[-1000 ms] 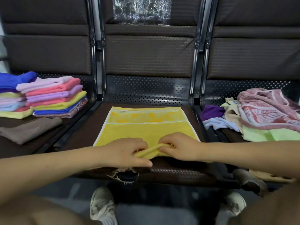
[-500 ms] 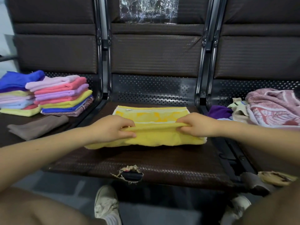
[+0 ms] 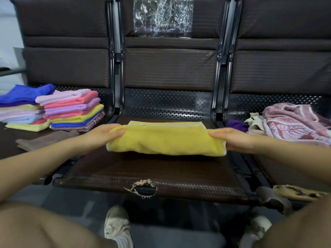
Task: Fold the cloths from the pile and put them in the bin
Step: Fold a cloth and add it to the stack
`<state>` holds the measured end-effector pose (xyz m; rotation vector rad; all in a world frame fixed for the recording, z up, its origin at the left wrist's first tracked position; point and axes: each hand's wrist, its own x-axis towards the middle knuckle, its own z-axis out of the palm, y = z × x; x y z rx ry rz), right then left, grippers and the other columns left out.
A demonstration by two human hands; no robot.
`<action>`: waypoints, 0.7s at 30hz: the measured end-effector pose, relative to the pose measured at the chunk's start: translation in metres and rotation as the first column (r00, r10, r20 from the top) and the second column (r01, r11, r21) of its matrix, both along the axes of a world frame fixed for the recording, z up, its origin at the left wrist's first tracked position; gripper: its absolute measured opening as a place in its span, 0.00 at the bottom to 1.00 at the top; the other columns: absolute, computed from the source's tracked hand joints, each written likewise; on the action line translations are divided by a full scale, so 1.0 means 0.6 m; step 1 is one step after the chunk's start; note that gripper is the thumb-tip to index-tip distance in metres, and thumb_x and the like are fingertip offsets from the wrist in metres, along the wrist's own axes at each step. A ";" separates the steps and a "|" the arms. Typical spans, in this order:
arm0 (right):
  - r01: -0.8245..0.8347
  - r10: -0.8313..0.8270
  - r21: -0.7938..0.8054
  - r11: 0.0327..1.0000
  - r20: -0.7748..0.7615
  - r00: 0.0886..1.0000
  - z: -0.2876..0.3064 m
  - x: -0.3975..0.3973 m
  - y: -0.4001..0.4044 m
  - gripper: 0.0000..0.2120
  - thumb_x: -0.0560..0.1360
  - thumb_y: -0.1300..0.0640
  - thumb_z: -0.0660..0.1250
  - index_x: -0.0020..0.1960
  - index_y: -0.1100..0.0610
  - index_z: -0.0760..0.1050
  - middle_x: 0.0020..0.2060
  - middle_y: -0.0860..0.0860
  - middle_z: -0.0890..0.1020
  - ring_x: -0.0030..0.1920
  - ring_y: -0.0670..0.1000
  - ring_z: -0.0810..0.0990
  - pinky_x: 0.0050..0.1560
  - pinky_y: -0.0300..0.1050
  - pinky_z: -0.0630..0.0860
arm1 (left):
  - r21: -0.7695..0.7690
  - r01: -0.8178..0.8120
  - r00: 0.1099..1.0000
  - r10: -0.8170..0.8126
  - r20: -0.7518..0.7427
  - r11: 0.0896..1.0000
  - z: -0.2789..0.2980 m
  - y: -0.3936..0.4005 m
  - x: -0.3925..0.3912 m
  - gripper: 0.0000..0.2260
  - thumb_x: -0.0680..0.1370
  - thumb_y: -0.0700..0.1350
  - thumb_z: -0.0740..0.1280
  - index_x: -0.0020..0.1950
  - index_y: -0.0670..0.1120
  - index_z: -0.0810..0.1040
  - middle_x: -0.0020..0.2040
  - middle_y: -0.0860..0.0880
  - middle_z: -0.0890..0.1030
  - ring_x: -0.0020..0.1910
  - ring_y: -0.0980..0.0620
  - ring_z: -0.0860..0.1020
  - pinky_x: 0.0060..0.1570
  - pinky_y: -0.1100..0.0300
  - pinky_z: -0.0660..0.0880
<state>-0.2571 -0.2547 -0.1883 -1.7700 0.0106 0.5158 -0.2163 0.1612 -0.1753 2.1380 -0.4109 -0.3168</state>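
Both hands, left [image 3: 102,135] and right [image 3: 232,140], grip folded yellow cloth [image 3: 164,140]; no writing legible.

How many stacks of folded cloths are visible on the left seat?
2: a taller stack nearer the middle seat, and a second stack beside it at the frame's left edge, possibly continuing out of view.

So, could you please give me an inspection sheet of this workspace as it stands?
Surface: brown bench seat, torn at its front edge.
Job's things: yellow cloth folded on the seat; folded stacks at left; unfolded pile at right; no bin in view.
Clutter: brown cloth beside the stacks.
Hands: left hand and right hand hold the yellow cloth's ends.
Cables: nothing seen.
Surroundings: plastic film on the backrest.
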 end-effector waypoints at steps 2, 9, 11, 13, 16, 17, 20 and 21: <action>-0.006 0.002 -0.054 0.999 -0.068 0.998 -0.009 -0.010 0.001 0.18 0.78 0.51 0.61 0.63 0.59 0.75 0.56 0.54 0.83 0.56 0.51 0.82 0.56 0.45 0.79 | -0.007 -0.018 0.998 0.018 -0.055 1.000 -0.011 -0.006 -0.009 0.30 0.64 0.65 0.67 0.58 0.47 0.79 0.54 0.49 0.83 0.55 0.53 0.79 0.60 0.55 0.73; -0.020 0.013 -0.114 0.993 -0.059 0.998 0.011 -0.009 -0.008 0.19 0.75 0.52 0.64 0.60 0.63 0.77 0.55 0.56 0.83 0.57 0.56 0.82 0.61 0.49 0.76 | 0.152 -0.001 0.993 0.019 -0.113 0.988 -0.024 -0.022 0.003 0.10 0.78 0.53 0.64 0.51 0.50 0.81 0.47 0.53 0.84 0.47 0.57 0.82 0.45 0.64 0.74; 0.056 -0.047 -0.234 0.971 0.045 0.998 0.016 0.011 -0.006 0.19 0.74 0.49 0.67 0.59 0.60 0.79 0.52 0.54 0.84 0.54 0.54 0.83 0.61 0.50 0.76 | 0.195 -0.047 0.997 0.057 -0.045 0.980 -0.016 -0.024 0.024 0.12 0.78 0.52 0.65 0.49 0.44 0.81 0.46 0.47 0.83 0.47 0.52 0.81 0.49 0.58 0.75; 0.135 -0.063 -0.382 0.914 0.197 0.978 0.022 0.037 0.000 0.16 0.76 0.49 0.67 0.55 0.60 0.80 0.48 0.53 0.85 0.49 0.51 0.83 0.54 0.46 0.78 | 0.270 -0.085 0.996 0.076 0.041 0.959 -0.011 -0.028 0.048 0.13 0.78 0.51 0.65 0.49 0.42 0.81 0.47 0.45 0.82 0.48 0.50 0.80 0.52 0.55 0.74; 0.252 -0.101 -0.418 0.873 0.350 0.931 0.031 0.078 0.014 0.15 0.78 0.50 0.66 0.51 0.62 0.81 0.44 0.56 0.84 0.46 0.55 0.83 0.48 0.48 0.78 | 0.344 -0.182 0.974 0.121 0.190 0.921 -0.006 -0.047 0.081 0.12 0.79 0.51 0.64 0.49 0.43 0.81 0.46 0.46 0.81 0.49 0.49 0.79 0.52 0.54 0.73; 0.290 -0.107 -0.436 0.852 0.397 0.912 0.031 0.095 0.018 0.15 0.78 0.49 0.65 0.51 0.62 0.80 0.45 0.58 0.84 0.46 0.57 0.83 0.48 0.50 0.78 | 0.360 -0.220 0.961 0.138 0.240 0.907 -0.005 -0.054 0.095 0.12 0.79 0.51 0.64 0.49 0.43 0.81 0.46 0.46 0.81 0.48 0.49 0.79 0.50 0.54 0.73; 0.373 -0.074 -0.572 0.731 0.477 0.876 0.013 0.131 0.020 0.17 0.78 0.49 0.65 0.61 0.59 0.75 0.55 0.58 0.80 0.47 0.55 0.78 0.43 0.46 0.71 | 0.474 -0.301 0.929 0.143 0.340 0.828 -0.016 -0.065 0.133 0.10 0.79 0.49 0.63 0.50 0.44 0.79 0.47 0.47 0.81 0.47 0.49 0.78 0.48 0.54 0.74; 0.358 -0.060 -0.625 0.694 0.446 0.893 0.004 0.134 0.020 0.22 0.77 0.48 0.66 0.67 0.57 0.70 0.58 0.56 0.78 0.47 0.52 0.76 0.42 0.44 0.69 | 0.536 -0.298 0.937 0.134 0.323 0.790 -0.024 -0.065 0.141 0.09 0.78 0.50 0.64 0.53 0.46 0.78 0.51 0.47 0.80 0.49 0.50 0.77 0.49 0.55 0.74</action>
